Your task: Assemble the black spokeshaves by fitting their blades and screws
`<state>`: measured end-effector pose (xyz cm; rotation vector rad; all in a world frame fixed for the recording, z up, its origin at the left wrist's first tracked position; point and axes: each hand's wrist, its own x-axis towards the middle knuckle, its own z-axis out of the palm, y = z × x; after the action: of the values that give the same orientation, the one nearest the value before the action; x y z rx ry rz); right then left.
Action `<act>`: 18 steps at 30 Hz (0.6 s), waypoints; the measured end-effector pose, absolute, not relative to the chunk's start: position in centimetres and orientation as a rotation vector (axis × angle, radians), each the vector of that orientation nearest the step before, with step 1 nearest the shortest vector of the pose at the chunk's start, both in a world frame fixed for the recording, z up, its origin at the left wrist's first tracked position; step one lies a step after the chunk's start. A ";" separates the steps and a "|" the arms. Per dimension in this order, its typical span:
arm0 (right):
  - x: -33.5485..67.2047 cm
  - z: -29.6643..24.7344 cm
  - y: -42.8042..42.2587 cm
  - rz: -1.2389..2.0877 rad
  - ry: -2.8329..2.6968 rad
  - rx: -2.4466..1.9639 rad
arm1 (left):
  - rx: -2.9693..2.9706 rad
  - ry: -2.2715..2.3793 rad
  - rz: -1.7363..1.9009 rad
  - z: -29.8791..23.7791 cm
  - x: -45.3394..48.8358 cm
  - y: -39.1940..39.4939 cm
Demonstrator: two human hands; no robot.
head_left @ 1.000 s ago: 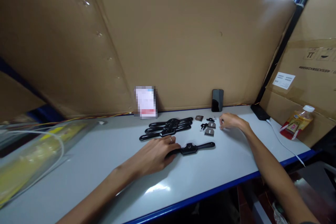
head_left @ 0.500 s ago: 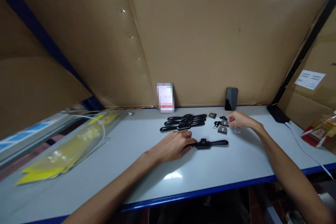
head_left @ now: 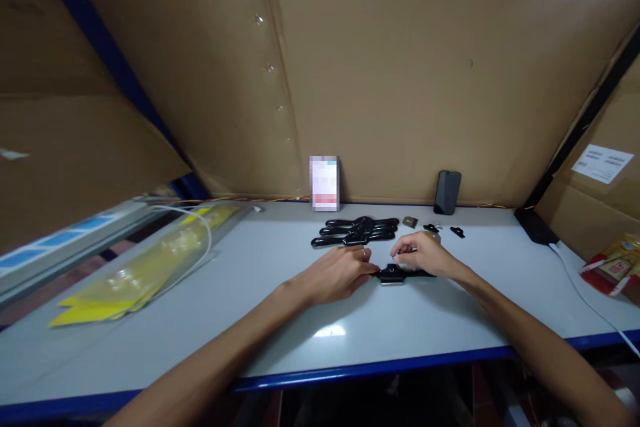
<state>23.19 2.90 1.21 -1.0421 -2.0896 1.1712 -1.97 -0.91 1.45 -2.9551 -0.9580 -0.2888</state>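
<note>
A black two-handled tool body (head_left: 391,274) lies on the grey table (head_left: 350,320) in front of me. My left hand (head_left: 336,274) rests on its left handle, fingers curled over it. My right hand (head_left: 424,255) hovers over the tool's right half, fingers pinched on a small part too small to name. Behind them lies a pile of several identical black tool bodies (head_left: 357,231). Small metal and black parts (head_left: 431,228) are scattered to the right of the pile.
A phone (head_left: 447,192) and a blurred card (head_left: 325,183) lean against the cardboard back wall. A clear bag with yellow print (head_left: 145,268) lies at the left. A black charger with white cable (head_left: 537,229) and a bottle (head_left: 613,263) sit at the right.
My right hand has come from the small parts down to the tool body, pinching something. My left hand stays on the handle. The view shifted slightly left.
</note>
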 end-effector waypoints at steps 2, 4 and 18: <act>23.2 1.2 3.1 1.202 -2.058 -1.073 | -2.956 -0.954 -0.301 1.5 -2.0 -0.9; 23.3 1.2 3.2 1.241 -2.044 -1.099 | -2.954 -0.963 -0.300 1.5 -1.9 -0.9; 22.6 1.2 2.4 1.098 -2.163 -1.134 | -2.956 -0.966 -0.305 1.3 -2.0 -0.8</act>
<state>22.65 2.39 1.15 -1.1341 -2.1628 1.0976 -1.97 -0.82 1.27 -2.9565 -0.9661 -0.3054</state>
